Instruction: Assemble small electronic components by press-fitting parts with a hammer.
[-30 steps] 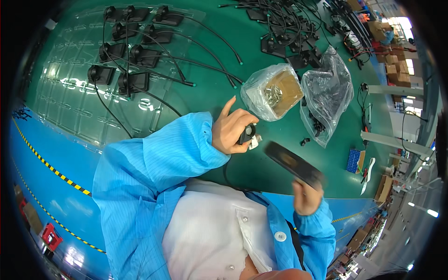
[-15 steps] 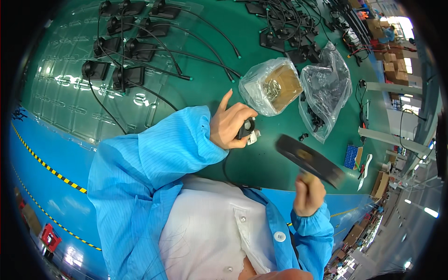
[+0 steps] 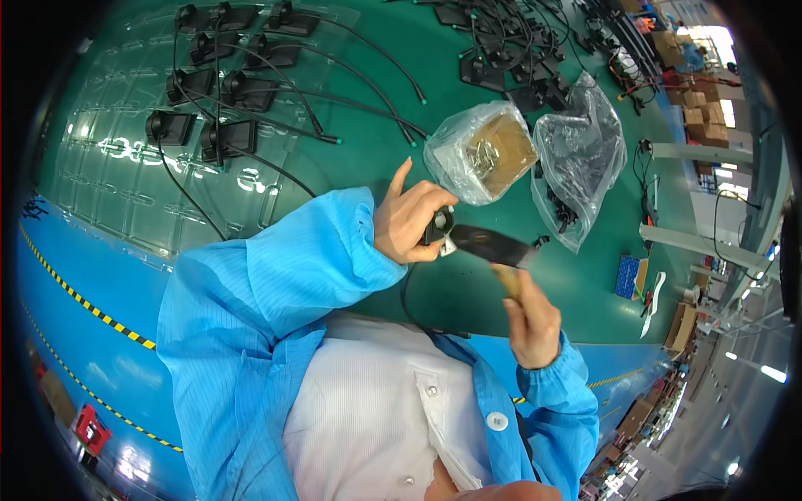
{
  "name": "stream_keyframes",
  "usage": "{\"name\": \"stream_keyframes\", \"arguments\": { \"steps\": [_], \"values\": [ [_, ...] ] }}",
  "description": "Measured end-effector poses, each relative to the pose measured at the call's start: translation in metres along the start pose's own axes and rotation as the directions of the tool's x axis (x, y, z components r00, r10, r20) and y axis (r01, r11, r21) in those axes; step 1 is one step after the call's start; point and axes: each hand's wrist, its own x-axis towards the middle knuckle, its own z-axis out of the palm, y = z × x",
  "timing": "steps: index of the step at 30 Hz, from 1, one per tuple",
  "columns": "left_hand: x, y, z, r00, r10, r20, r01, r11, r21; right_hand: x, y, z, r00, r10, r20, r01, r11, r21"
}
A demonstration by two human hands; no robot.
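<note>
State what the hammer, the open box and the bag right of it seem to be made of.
Hammer head: black, perhaps rubber or metal; motion blur hides its finish.
Hammer shaft: probably wood, from its yellowish-tan tone.
Box: likely cardboard, matt brown inside, under glossy, clear plastic wrap.
Bag: thin, clear plastic film, judging by creases and highlights.

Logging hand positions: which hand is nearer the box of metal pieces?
Left. The left hand, holding a black part, is close to the box, off its near left side; the right hand, holding a hammer, is farther off, toward the person's body.
</note>
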Motion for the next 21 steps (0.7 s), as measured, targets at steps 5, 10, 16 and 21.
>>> {"name": "stream_keyframes", "arguments": {
  "steps": [5, 10, 16, 21],
  "values": [
    [-0.001, -0.001, 0.001, 1.0, 0.01, -0.019, -0.01, 0.999, 0.034, -0.004, -0.004, -0.01, 0.978, -0.167, -0.127, 0.18, 0.979, 0.099],
    [0.001, 0.0, -0.001, 1.0, -0.017, 0.013, 0.017, 1.0, 0.017, 0.003, 0.001, 0.0, 0.984, -0.082, -0.161, 0.101, 0.988, 0.113],
    [0.004, -0.001, -0.001, 0.999, 0.033, -0.038, -0.033, 0.999, 0.0, 0.005, 0.0, 0.0, 0.998, -0.038, -0.052, 0.04, 0.998, 0.045],
    [0.002, -0.001, -0.002, 0.999, 0.037, -0.033, -0.036, 0.999, 0.023, 0.002, 0.002, -0.003, 0.989, -0.066, -0.13, 0.085, 0.985, 0.148]
  ]
}}
